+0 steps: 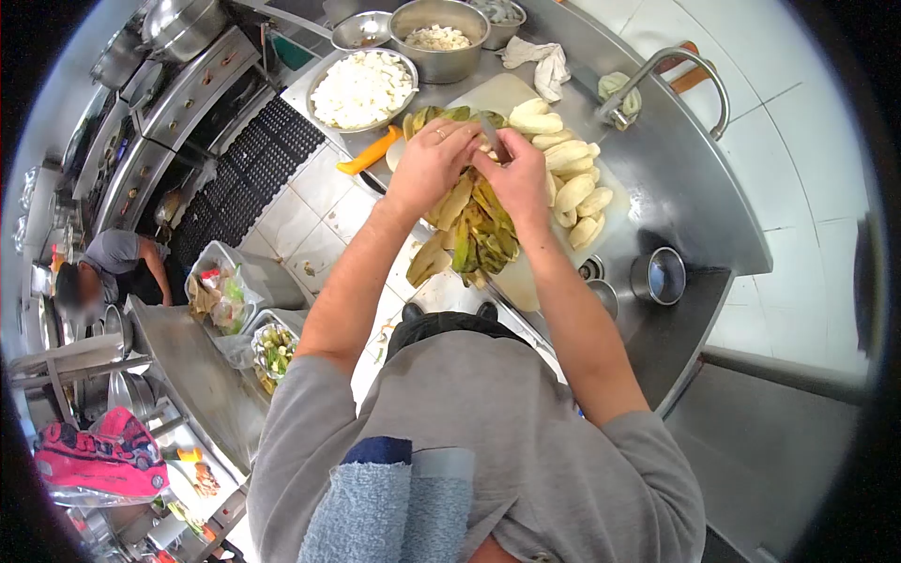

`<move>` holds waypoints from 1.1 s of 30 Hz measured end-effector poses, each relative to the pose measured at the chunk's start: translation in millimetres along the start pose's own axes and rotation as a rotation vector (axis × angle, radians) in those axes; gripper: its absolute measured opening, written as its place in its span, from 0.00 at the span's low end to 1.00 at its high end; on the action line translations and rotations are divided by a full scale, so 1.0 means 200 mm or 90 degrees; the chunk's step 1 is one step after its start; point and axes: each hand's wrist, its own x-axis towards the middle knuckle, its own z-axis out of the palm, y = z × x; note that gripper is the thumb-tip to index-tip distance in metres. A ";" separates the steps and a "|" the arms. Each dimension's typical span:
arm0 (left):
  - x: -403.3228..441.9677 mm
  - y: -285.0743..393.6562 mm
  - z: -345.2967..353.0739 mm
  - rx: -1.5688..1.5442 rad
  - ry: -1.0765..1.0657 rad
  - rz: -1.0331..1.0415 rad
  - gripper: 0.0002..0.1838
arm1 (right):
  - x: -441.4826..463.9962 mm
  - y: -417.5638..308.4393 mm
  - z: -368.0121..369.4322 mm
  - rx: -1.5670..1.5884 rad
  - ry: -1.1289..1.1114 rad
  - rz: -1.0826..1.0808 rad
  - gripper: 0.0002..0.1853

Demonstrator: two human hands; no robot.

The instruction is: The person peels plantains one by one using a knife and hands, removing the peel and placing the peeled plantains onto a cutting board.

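Note:
My left hand (434, 159) is closed round a plantain (485, 147), mostly hidden by the fingers. Close beside it, my right hand (516, 164) grips a small knife, whose grey blade (492, 136) points up against the plantain. Below both hands lies a heap of yellow-green plantain peels (479, 225), some over the counter's front edge. Peeled pale plantains (572, 174) are piled to the right on a white cutting board (511, 94). An orange-handled tool (371, 152) rests left of my left hand, its working end hidden.
Beyond my hands stand a bowl of white cubes (364, 91) and a steel pot (439, 42) with chopped pieces. A faucet (671, 80), a crumpled cloth (544, 66) and a metal cup (659, 276) are to the right. Bins (246, 281) and another person (127, 258) are at left.

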 end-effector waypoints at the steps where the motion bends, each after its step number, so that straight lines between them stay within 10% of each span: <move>1: -0.01 0.00 0.03 0.034 0.031 -0.001 0.10 | 0.00 -0.03 0.00 -0.022 0.000 -0.002 0.13; 16: 0.04 -0.09 0.04 -0.092 0.091 -0.304 0.11 | 0.02 0.03 0.06 -0.055 0.064 -0.196 0.21; 33: -0.04 -0.05 0.04 -0.087 0.093 -0.225 0.11 | 0.08 0.00 0.02 -0.012 -0.050 -0.149 0.15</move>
